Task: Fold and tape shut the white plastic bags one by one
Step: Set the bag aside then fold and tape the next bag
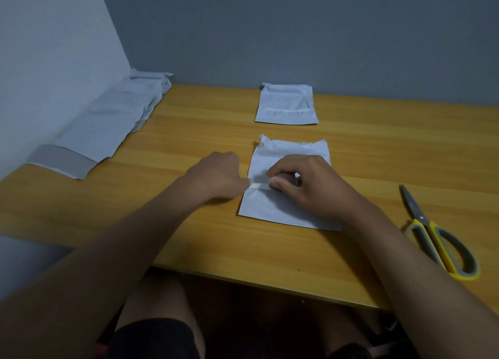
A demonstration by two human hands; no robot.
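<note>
Folded white bag at table centre. Left hand pinches tape strip end at 9 o'clock; right hand grips tape roll. No legible writing.

The right hand covers most of the tape roll, so its shape stays unclear. The left hand hides its own fingertips (curled under, toward the tape strip). The stack of bags blurs together; their number cannot be told. The desk runs off both side edges.
</note>
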